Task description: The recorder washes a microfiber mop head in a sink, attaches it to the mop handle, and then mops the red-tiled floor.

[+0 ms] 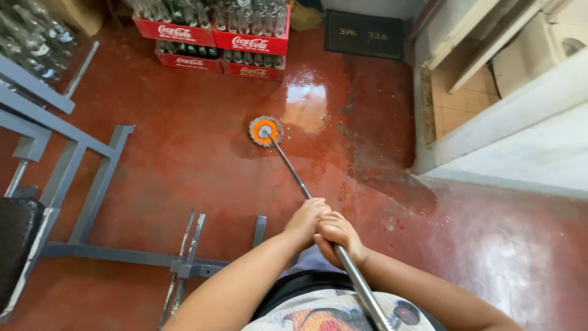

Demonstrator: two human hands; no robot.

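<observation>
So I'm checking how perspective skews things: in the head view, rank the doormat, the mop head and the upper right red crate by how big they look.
1. Doormat, the widest patch.
2. Upper right red crate; cut off by the frame's top edge, so this ranking is unsure.
3. Mop head, clearly smallest.

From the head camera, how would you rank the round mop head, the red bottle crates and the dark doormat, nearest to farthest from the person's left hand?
Measured from the left hand gripping the mop handle:
1. Mop head, on the wet floor just ahead.
2. Red bottle crates, against the far side, ahead and left.
3. Dark doormat, far end, ahead and right.
</observation>
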